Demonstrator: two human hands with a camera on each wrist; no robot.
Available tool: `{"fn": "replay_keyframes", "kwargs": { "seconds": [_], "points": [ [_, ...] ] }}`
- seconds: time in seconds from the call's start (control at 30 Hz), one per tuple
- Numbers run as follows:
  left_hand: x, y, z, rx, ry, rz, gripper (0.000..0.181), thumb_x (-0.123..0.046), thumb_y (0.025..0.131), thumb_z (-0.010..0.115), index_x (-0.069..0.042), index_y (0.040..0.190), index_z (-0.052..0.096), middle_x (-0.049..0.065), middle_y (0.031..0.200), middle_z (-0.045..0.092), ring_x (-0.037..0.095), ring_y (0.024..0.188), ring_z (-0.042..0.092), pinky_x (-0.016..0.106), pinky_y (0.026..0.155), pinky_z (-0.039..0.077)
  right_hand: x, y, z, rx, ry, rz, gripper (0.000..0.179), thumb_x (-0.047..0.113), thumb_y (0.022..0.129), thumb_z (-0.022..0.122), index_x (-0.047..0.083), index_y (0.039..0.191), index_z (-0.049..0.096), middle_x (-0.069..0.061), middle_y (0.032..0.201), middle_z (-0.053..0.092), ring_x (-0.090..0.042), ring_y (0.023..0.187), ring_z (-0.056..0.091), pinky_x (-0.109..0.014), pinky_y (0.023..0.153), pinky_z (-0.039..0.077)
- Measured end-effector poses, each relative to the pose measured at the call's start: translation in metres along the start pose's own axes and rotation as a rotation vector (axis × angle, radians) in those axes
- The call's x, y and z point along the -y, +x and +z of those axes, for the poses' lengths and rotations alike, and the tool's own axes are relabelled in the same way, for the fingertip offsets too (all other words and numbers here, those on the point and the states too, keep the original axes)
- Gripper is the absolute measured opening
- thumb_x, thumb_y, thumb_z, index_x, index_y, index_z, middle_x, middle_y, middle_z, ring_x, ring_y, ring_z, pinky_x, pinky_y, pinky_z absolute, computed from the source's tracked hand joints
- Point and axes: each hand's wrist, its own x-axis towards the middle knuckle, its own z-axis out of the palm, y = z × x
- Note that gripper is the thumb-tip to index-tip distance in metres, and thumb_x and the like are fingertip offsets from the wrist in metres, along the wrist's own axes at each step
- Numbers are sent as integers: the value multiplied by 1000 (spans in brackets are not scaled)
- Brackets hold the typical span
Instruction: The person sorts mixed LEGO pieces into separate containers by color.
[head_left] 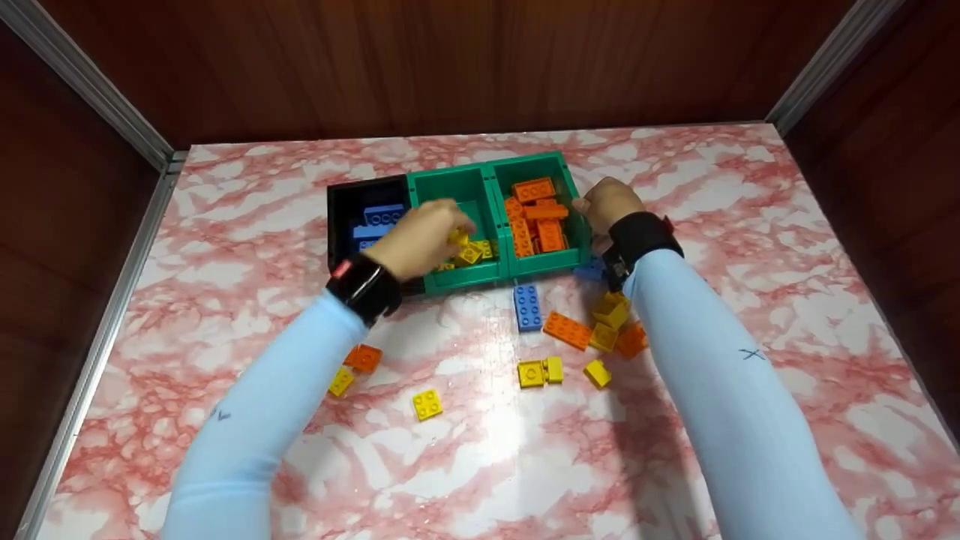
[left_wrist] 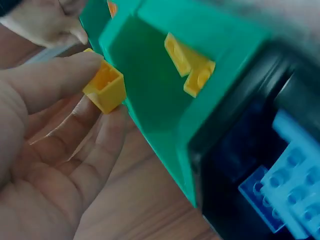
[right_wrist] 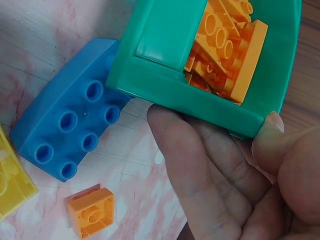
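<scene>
My sleeves (head_left: pixel 739 397) lie nearest; my left hand (head_left: pixel 420 238) pinches a yellow toy brick (left_wrist: pixel 112 96) above the middle green bin (head_left: pixel 450 185), my right hand (head_left: pixel 613 205) grips the right green bin (head_left: pixel 547 262). Binned bricks (head_left: pixel 551 235) stand separated by colour; mixed loose bricks (head_left: pixel 527 309) remain on the tabletop (head_left: pixel 465 480).

Desk (head_left: pixel 480 465): brightly lit, white glare on the near side of the green bins (head_left: pixel 466 280).
Right sleeve (head_left: pixel 720 375): soft shadow across the desk, nearer than the green bins.
Wood panel (head_left: pixel 450 67): dim, behind the green bins.
Left-wrist view: duller, blurred along the green bins' rim.
Right-wrist view: softly lit, fairly sharp.
</scene>
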Motion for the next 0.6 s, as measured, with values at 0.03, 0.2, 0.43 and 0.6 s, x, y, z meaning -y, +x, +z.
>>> {"fn": "replay_keyframes", "kwargs": {
  "seconds": [0.03, 0.2, 0.43, 0.6],
  "points": [
    [1, 5, -3, 5, 10, -11, 33, 0, 93, 67, -5, 126, 66, 11, 122, 61, 27, 115, 55, 33, 97, 49, 0, 0, 0, 1, -2, 0, 47, 30, 108, 40, -3, 139, 53, -26, 130, 58, -31, 78, 72, -41, 66, 61],
    [7, 27, -8, 29, 40, -31, 32, 0, 95, 64, -2, 127, 66, 14, 126, 60, 29, 121, 53, 36, 101, 46, 0, 1, 1, -1, -1, 17, 47, 30, 108, 41, -3, 139, 53, -25, 132, 56, -33, 81, 72, -40, 65, 61],
    [17, 46, -6, 42, -1, -72, 33, 4, 95, 60, 0, 127, 65, 15, 127, 60, 31, 123, 51, 38, 101, 46, -1, 4, 0, 3, -15, 23, 47, 31, 108, 41, -2, 139, 53, -24, 135, 55, -30, 79, 72, -40, 67, 60],
    [20, 49, -4, 41, -10, -71, 37, 7, 93, 59, -1, 128, 65, 15, 129, 58, 32, 126, 48, 40, 104, 44, -2, 0, 0, -5, -2, -15, 47, 29, 108, 41, -4, 139, 53, -25, 136, 53, -30, 79, 72, -42, 71, 60]
  ]
}}
